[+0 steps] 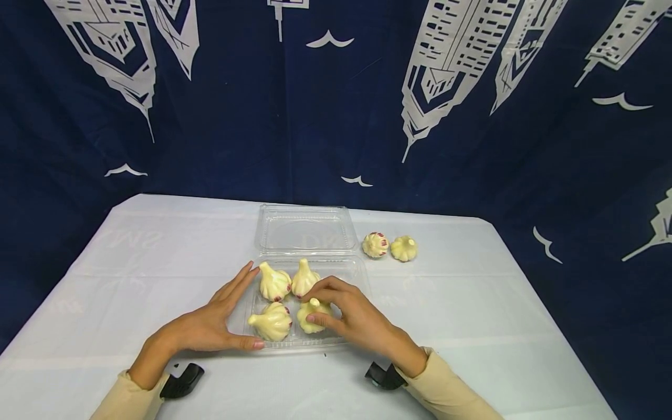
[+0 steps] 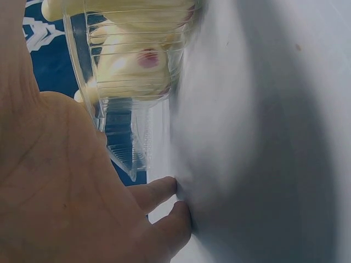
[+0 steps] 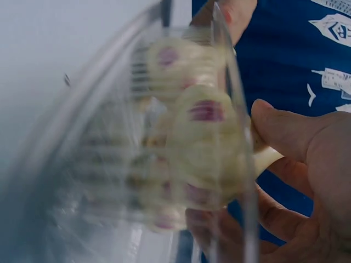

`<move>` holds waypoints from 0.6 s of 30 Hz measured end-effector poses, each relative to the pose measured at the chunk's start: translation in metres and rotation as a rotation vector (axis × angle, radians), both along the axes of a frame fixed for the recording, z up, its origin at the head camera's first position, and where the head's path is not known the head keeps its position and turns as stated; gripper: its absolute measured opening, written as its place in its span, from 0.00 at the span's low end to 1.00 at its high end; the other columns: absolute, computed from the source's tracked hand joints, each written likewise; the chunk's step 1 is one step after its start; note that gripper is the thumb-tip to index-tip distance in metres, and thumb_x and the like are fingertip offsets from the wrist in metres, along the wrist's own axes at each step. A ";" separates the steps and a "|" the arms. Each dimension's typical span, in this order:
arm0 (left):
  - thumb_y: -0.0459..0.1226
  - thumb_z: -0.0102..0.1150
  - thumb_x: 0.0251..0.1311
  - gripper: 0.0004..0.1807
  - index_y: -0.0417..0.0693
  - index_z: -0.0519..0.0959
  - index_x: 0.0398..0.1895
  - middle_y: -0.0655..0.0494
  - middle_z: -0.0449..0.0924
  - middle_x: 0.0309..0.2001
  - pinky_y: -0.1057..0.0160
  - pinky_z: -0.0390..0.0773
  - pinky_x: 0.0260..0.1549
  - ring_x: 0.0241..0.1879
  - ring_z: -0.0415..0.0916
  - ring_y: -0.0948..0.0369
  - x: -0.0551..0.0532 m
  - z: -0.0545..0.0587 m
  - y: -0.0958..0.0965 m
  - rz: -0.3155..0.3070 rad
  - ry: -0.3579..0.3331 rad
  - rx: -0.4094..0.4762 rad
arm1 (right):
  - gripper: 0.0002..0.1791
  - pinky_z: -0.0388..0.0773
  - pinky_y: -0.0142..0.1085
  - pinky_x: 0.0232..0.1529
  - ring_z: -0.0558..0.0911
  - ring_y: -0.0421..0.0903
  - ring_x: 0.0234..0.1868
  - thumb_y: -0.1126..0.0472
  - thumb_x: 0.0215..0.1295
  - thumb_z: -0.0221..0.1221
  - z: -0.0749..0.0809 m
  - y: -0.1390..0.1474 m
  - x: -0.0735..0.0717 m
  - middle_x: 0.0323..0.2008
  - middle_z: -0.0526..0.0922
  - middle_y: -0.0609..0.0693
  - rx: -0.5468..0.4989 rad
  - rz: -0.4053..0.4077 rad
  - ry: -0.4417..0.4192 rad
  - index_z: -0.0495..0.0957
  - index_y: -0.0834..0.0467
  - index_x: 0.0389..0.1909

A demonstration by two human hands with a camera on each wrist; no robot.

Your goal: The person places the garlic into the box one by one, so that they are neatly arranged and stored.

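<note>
A clear plastic clamshell box (image 1: 341,268) lies with its lid (image 1: 307,230) folded back. Inside it sit garlic bulbs: one back left (image 1: 275,283), one back middle (image 1: 304,279), one front left (image 1: 273,322). My right hand (image 1: 349,315) holds another garlic bulb (image 1: 311,318) between thumb and fingers, low in the box beside the front-left one; in the right wrist view this bulb (image 3: 205,142) shows through the box wall. My left hand (image 1: 210,321) lies along the box's left side, fingers extended, thumb by the front edge. Its fingertips touch the table in the left wrist view.
Two more garlic bulbs, one with purple marks (image 1: 375,245) and one plain (image 1: 403,248), lie on the white-covered table (image 1: 462,303) right of the lid. A dark blue cloth (image 1: 236,116) with white building prints hangs behind the table.
</note>
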State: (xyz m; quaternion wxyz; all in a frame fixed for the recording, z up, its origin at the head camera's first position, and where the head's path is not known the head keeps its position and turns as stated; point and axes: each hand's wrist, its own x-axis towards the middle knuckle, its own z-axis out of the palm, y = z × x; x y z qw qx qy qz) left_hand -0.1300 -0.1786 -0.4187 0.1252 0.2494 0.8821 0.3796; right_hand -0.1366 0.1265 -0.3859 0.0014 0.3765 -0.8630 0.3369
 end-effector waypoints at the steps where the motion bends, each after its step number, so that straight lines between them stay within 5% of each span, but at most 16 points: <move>1: 0.59 0.75 0.48 0.70 0.63 0.32 0.82 0.50 0.26 0.82 0.22 0.51 0.63 0.78 0.34 0.36 0.000 0.000 0.000 0.000 0.001 0.000 | 0.17 0.77 0.37 0.56 0.79 0.39 0.55 0.51 0.68 0.63 -0.001 -0.001 0.001 0.52 0.80 0.42 0.003 0.002 -0.003 0.83 0.50 0.54; 11: 0.58 0.75 0.48 0.70 0.62 0.32 0.82 0.49 0.26 0.82 0.21 0.51 0.62 0.78 0.33 0.34 0.001 0.002 0.000 -0.009 0.000 0.006 | 0.16 0.77 0.33 0.49 0.78 0.38 0.51 0.51 0.71 0.60 -0.010 -0.008 0.006 0.52 0.79 0.43 0.052 0.001 0.023 0.82 0.51 0.55; 18: 0.58 0.75 0.48 0.70 0.61 0.32 0.82 0.47 0.26 0.82 0.21 0.52 0.62 0.77 0.34 0.33 0.002 0.004 0.001 -0.013 0.009 0.001 | 0.16 0.74 0.39 0.59 0.75 0.40 0.57 0.50 0.71 0.60 -0.012 -0.010 0.007 0.52 0.80 0.41 0.098 -0.038 0.024 0.82 0.50 0.55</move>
